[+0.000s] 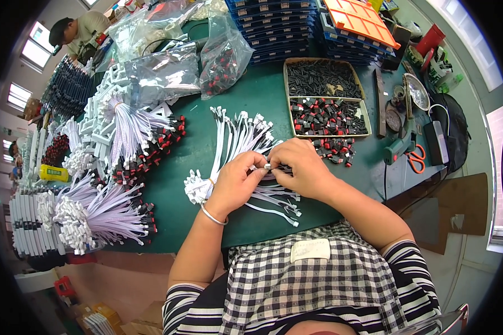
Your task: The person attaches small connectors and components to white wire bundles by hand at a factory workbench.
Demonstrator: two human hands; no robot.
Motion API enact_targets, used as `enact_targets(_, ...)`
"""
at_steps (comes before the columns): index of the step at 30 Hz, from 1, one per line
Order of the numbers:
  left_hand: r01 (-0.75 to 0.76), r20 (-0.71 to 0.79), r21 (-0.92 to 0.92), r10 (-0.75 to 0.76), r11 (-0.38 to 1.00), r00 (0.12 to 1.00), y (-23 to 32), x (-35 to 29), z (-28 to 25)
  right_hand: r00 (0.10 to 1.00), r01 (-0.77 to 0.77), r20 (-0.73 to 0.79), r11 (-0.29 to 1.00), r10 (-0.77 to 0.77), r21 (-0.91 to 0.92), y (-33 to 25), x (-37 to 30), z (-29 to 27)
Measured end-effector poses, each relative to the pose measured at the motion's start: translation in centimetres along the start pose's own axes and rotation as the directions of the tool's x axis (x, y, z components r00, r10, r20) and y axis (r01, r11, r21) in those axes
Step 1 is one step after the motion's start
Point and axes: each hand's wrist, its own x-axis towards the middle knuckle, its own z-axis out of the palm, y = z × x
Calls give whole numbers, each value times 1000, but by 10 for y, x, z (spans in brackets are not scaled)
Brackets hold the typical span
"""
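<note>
A green worktable (251, 100) filled most of the view, and it was crowded with parts. At its far edge stood stacks of blue trays (274, 28), one of them with an orange lid (360, 19), and near them lay several clear plastic bags (167, 72) of small parts. On the left side lay big bundles of white flat cables with red and black ends (128, 139), and more such bundles (95, 215) were closer to the near edge. A shallow cardboard box (325, 97) to the right held black pieces in its far half and red and black connectors in its near half. A loose pile of white cables (235, 139) was spread in the middle of the table, just in front of the person. Both hands met over this pile. The left hand (235, 181), with a thin bangle on the wrist, was closed with the fingertips pinching the end of one white cable (265, 166). The right hand (302, 167) was closed around the same cable end from the other side, touching the left fingers. A few red and black connectors (335, 149) lay just beside the right hand.
</note>
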Motion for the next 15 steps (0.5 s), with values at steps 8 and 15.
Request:
enact_targets(8, -12, -20, -5, 12, 1000, 1000, -2, 1, 1, 997, 32, -64, 993, -39, -114, -2, 4, 7)
enact_targets(15, -40, -34, 28, 41, 999, 999, 1, 1, 2, 985, 58, -149, 979, -88, -193, -3, 1, 11)
